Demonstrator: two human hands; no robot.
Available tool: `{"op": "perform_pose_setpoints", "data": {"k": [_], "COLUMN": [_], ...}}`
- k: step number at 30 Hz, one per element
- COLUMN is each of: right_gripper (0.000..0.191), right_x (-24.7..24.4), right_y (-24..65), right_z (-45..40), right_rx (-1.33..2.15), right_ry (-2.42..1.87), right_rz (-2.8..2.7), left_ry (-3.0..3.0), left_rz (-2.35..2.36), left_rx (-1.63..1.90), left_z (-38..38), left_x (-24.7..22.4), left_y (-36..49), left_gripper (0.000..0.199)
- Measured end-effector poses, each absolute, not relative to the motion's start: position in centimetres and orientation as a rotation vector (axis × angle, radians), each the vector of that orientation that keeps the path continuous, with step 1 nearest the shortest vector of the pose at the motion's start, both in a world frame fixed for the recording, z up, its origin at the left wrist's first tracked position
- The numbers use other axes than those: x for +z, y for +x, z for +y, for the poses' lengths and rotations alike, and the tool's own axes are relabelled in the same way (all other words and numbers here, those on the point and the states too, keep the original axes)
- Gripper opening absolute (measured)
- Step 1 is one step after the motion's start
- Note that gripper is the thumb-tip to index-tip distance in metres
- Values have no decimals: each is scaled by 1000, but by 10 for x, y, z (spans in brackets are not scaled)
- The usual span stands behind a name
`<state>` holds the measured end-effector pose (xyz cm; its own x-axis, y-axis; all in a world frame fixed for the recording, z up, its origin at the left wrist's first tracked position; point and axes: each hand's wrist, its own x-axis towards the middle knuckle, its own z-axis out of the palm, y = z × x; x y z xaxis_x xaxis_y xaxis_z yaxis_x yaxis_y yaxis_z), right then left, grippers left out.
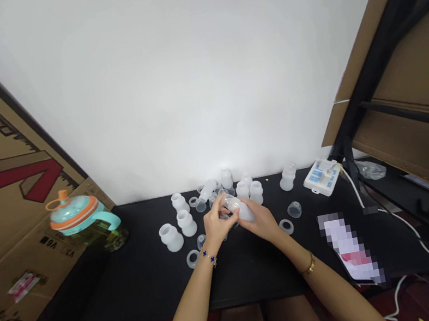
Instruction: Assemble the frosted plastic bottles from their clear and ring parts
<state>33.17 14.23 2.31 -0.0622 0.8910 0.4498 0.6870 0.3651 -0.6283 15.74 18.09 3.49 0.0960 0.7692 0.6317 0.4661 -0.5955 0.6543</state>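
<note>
Above the middle of the black table, I hold a small white baby bottle (246,212) tilted, its clear domed cap (230,202) pointing up and left. My right hand (261,223) is wrapped round the bottle's body. Closed on the capped end, the fingers and thumb of my left hand (216,224) pinch it from the left. Open-necked white bottles (171,238) stand to the left of my hands, with more bottles (256,193) behind. A clear ring (193,259) and a clear cap (201,241) lie beside my left wrist. Parts under my hands are partly hidden.
Right of my hands are a ring (286,226), a clear cap (294,209) and a capped bottle (287,178). Farther right lie a white power strip (322,177), its cable (412,233) and a phone (353,252). A large teal-handled jug (87,219) stands left by a cardboard box (4,219).
</note>
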Motion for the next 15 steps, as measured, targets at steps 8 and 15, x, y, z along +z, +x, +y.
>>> {"op": "perform_pose_setpoints", "data": {"k": [8, 15], "right_gripper": [48, 50], "right_x": [22, 23], "right_y": [332, 332], "right_z": [143, 143], "right_rx": [327, 337], "right_ry": [-1399, -1389], "right_rz": [-1812, -1802], "left_ry": [2090, 2122], "left_rz": [1214, 1233], "left_rx": [1487, 1498], "left_z": [179, 179], "left_x": [38, 37], "left_y": [157, 158], "left_gripper": [56, 55]}}
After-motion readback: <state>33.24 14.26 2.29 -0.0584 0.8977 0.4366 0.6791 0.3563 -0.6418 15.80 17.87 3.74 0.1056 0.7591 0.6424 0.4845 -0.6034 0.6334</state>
